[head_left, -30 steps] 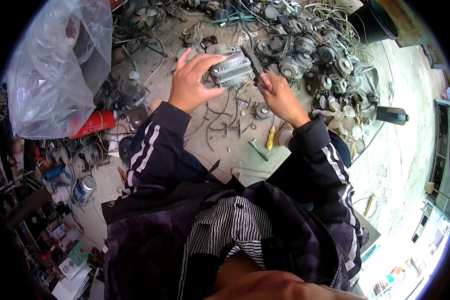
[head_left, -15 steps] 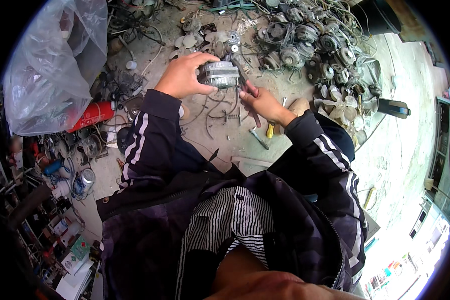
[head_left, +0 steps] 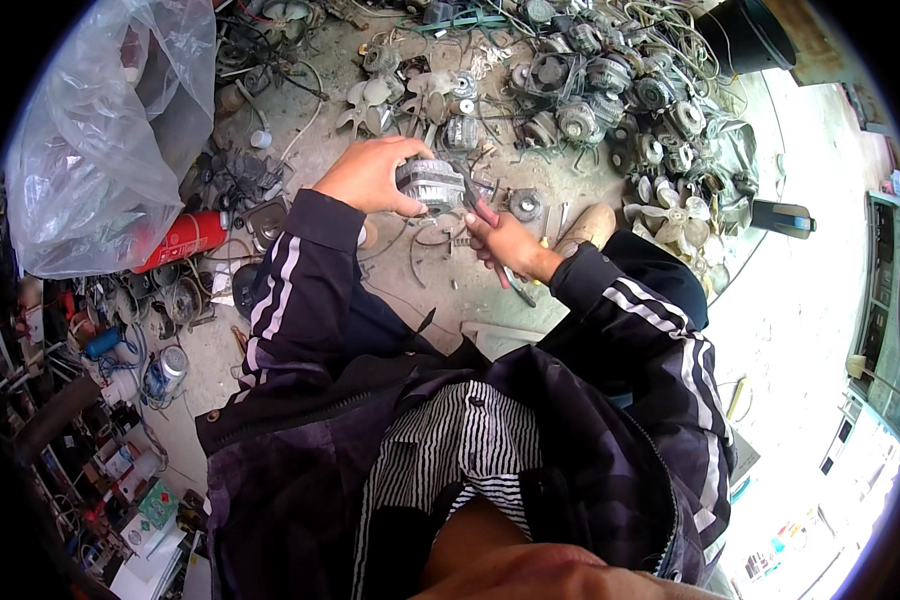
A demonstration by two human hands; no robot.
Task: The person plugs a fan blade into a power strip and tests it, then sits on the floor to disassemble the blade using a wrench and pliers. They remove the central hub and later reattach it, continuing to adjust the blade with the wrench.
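Note:
My left hand (head_left: 362,178) is closed around a small grey electric motor (head_left: 432,184), thumb on its near side and fingers over its far side. Red-handled pliers (head_left: 486,211) are gripped in my right hand (head_left: 508,244), with their dark jaws against or close beside the motor's right side; whether they bite on anything is too small to tell. Just beyond the held motor stands another grey motor (head_left: 461,133). A round motor part (head_left: 524,205) lies on the floor past my right hand. Loose wires (head_left: 432,238) lie below the motor.
Piled motors (head_left: 580,115) and cables fill the far right, with pale fan blades (head_left: 682,222) nearer. At left are a clear plastic bag (head_left: 110,150) and a red cylinder (head_left: 185,240). My shoe (head_left: 588,228) is beside my right wrist. A black bucket (head_left: 745,38) stands far right.
Both hands have come nearer to me with the motor and pliers. My right hand's fingers have wrapped more tightly round the handles. The motor and the round part behind are now uncovered.

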